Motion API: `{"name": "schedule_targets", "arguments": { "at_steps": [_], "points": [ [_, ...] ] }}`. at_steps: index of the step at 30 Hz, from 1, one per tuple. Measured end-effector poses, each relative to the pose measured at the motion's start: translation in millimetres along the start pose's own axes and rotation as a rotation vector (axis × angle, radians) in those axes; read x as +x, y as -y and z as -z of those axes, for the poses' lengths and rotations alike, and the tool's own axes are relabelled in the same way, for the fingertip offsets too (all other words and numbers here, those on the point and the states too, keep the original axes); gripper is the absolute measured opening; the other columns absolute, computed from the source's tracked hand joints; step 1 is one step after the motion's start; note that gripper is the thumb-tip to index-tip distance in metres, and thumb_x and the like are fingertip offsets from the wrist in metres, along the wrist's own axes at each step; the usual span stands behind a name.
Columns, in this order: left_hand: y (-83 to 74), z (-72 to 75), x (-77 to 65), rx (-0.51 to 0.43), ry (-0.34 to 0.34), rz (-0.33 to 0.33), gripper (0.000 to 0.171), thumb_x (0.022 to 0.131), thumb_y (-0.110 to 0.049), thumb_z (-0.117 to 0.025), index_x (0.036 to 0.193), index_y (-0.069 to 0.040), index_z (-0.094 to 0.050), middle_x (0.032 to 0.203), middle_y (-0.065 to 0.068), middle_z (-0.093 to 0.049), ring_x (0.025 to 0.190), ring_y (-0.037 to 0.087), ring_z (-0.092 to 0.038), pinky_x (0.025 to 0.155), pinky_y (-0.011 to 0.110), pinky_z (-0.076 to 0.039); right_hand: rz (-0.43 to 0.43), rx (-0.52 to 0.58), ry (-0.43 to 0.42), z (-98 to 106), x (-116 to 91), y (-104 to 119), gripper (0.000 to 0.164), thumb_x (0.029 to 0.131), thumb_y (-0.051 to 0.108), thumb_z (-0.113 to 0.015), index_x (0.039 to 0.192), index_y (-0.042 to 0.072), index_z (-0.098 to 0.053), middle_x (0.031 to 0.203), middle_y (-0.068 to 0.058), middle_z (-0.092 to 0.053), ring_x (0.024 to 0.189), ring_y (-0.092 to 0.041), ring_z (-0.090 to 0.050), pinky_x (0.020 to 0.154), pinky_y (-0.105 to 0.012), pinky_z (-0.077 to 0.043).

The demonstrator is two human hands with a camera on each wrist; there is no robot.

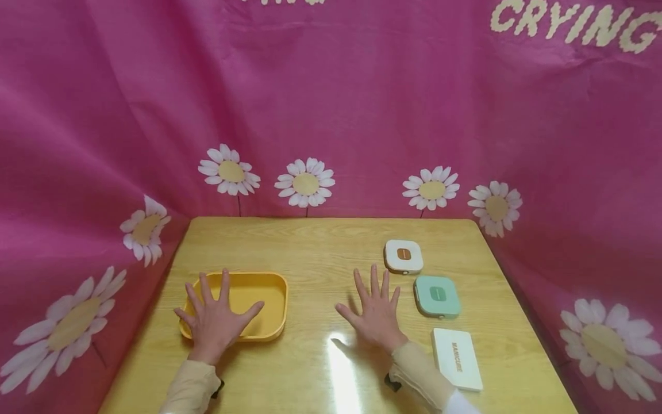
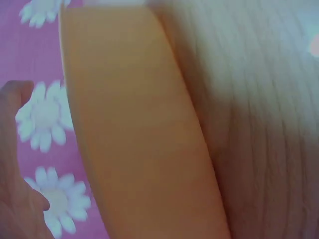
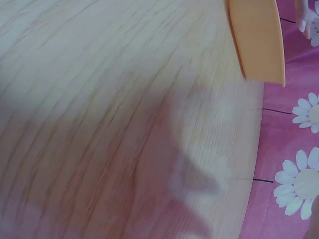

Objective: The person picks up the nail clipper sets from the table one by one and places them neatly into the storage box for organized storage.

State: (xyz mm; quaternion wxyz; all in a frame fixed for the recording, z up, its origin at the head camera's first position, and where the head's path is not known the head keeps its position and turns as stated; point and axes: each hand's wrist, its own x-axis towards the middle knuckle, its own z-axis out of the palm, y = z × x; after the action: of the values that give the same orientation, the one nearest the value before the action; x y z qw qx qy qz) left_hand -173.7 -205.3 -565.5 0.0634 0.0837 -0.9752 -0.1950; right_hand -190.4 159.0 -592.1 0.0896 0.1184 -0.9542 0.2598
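Observation:
My left hand is spread wide above the near left part of a yellow-orange tray, holding nothing. In the left wrist view the tray's outer wall fills the middle, with part of the hand at the left edge. My right hand, fingers also spread, hovers over the wooden table with its shadow below it. To its right lie a mint green rounded square case, a white rounded square case with a brown centre, and a flat white box lettered MANICURE.
The wooden table has light glare near its front middle. A pink curtain printed with daisies rises behind it and along both sides. In the right wrist view the tray stands at the top right.

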Motion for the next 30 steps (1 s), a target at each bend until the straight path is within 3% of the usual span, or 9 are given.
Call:
{"name": "schedule_targets", "arguments": {
  "at_steps": [8, 17, 20, 24, 30],
  "points": [
    [26.2, 10.0, 1.5, -0.052, 0.04, 0.133, 0.125, 0.079, -0.084, -0.064, 0.17, -0.023, -0.003, 0.169, 0.034, 0.011, 0.15, 0.064, 0.016, 0.098, 0.094, 0.009, -0.012, 0.125, 0.039, -1.4, 16.0, 23.9, 0.089, 0.096, 0.064, -0.059, 0.167, 0.02, -0.029, 0.173, -0.025, 0.001, 0.155, -0.055, 0.008, 0.114, -0.083, 0.0],
    [44.3, 10.1, -5.4, -0.125, 0.137, 0.213, 0.121, 0.085, -0.081, -0.061, 0.169, -0.023, 0.004, 0.171, 0.031, 0.004, 0.151, 0.064, 0.004, 0.107, 0.088, -0.011, -0.006, 0.203, 0.075, -17.8, 30.4, 30.3, 0.083, 0.1, 0.057, -0.058, 0.168, 0.02, -0.026, 0.172, -0.028, -0.002, 0.156, -0.055, 0.005, 0.117, -0.08, -0.003],
    [52.9, 8.6, -7.5, -0.168, 0.122, 0.222, 0.121, 0.087, -0.075, -0.066, 0.17, -0.018, 0.001, 0.17, 0.034, -0.005, 0.152, 0.062, -0.005, 0.111, 0.083, -0.019, -0.018, 0.28, 0.09, -25.2, 31.5, 30.8, 0.083, 0.101, 0.054, -0.059, 0.168, 0.019, -0.024, 0.172, -0.028, -0.002, 0.156, -0.054, 0.002, 0.119, -0.077, -0.01],
    [65.5, 5.1, -8.5, -0.237, 0.083, 0.229, 0.119, 0.088, -0.066, -0.071, 0.17, -0.013, -0.004, 0.166, 0.038, -0.013, 0.152, 0.06, -0.009, 0.114, 0.079, -0.019, -0.046, 0.375, 0.134, -35.2, 35.2, 34.9, 0.086, 0.102, 0.055, -0.059, 0.17, 0.022, -0.018, 0.174, -0.022, 0.001, 0.159, -0.046, -0.006, 0.119, -0.072, -0.023],
    [80.5, 3.7, -5.1, -0.38, 0.091, 0.26, 0.101, 0.098, -0.058, -0.062, 0.169, -0.007, -0.009, 0.167, 0.033, -0.017, 0.154, 0.057, -0.005, 0.118, 0.076, -0.013, -0.039, 0.448, 0.176, -44.8, 44.1, 48.7, 0.082, 0.103, 0.055, -0.057, 0.169, 0.027, -0.019, 0.176, -0.012, -0.002, 0.159, -0.04, -0.013, 0.121, -0.069, -0.023]
  ]
}}
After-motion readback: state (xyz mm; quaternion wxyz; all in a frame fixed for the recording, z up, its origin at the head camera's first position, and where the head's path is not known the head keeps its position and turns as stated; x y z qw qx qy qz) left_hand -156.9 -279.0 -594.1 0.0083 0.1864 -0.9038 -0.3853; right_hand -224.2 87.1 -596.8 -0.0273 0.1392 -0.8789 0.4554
